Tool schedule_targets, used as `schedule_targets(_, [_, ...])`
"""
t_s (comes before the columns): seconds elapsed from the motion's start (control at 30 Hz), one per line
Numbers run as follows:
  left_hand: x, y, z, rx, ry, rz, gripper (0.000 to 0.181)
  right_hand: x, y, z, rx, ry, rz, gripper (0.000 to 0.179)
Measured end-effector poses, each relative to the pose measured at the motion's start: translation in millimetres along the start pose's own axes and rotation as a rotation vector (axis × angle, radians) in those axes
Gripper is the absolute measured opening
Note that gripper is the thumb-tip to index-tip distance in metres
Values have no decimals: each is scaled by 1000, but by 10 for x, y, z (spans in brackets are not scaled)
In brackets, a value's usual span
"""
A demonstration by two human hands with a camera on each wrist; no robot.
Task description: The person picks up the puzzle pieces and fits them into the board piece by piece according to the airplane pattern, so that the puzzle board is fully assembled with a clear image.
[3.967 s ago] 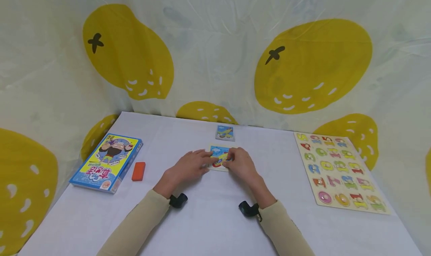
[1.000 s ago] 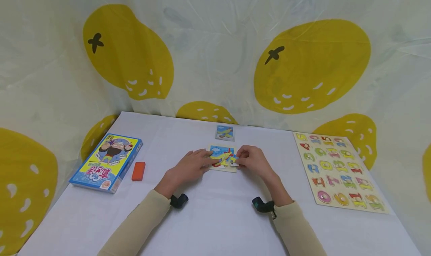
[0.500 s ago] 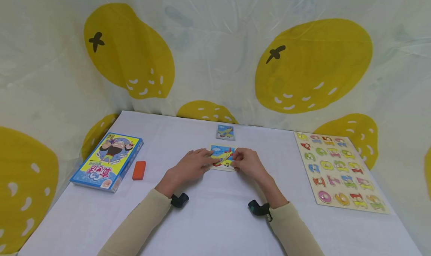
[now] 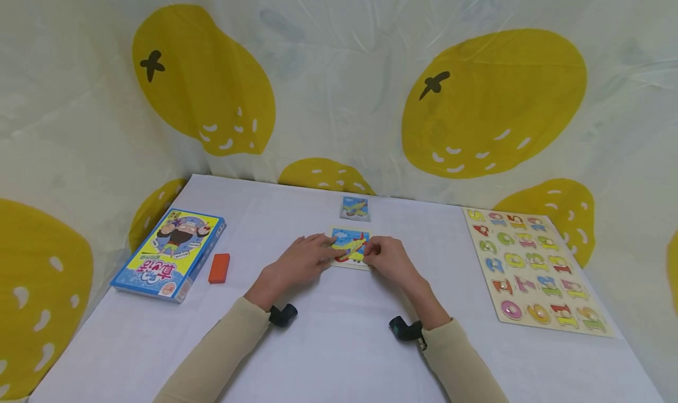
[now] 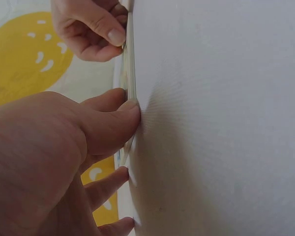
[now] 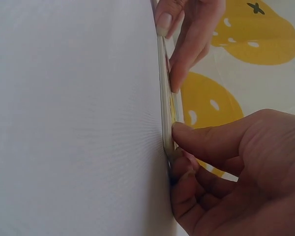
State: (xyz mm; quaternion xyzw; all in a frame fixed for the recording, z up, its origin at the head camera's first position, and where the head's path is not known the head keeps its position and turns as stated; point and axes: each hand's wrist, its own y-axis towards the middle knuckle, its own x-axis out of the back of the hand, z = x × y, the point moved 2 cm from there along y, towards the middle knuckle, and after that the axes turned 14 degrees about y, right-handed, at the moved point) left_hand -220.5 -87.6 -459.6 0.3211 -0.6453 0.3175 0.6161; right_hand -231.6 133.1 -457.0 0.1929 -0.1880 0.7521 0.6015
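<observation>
A small jigsaw puzzle [image 4: 344,236] with a yellow airplane on blue lies flat mid-table, inside a pale frame. My left hand [image 4: 302,259] rests at its left side, forefinger stretched over the picture. In the left wrist view, the left thumb [image 5: 120,118] touches the board's near edge. My right hand [image 4: 393,263] is at the right edge with curled fingers, pinching a puzzle piece mostly hidden beneath the fingertips. The right wrist view has the right thumb [image 6: 184,135] on the board's top corner, fingers bent beside the edge.
Behind the puzzle lies a small airplane picture card [image 4: 355,207]. At left are a blue and yellow box [image 4: 172,253] and an orange block [image 4: 219,268]. A wooden number board [image 4: 535,267] lies at right. A lemon-patterned curtain [image 4: 339,85] hangs behind the table.
My right hand was over the puzzle, then moved off to the right with a small piece. It has since come back left and brought the piece down at the right edge. The left hand stays.
</observation>
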Motion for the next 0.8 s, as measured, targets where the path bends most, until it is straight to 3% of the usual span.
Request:
schedule_targets(0.23, [-10,17,-1,33,-3,27,44,-8,9,-8,-16,-16,-20,6])
schedule_targets(0.57, [-43,3,6,8,27,6,49,21,12,-74,-5,-35,7,8])
schedule_targets(0.8, [-48,-10,77,65,15,14,70,177,-36,-118,18,-58,-52,38])
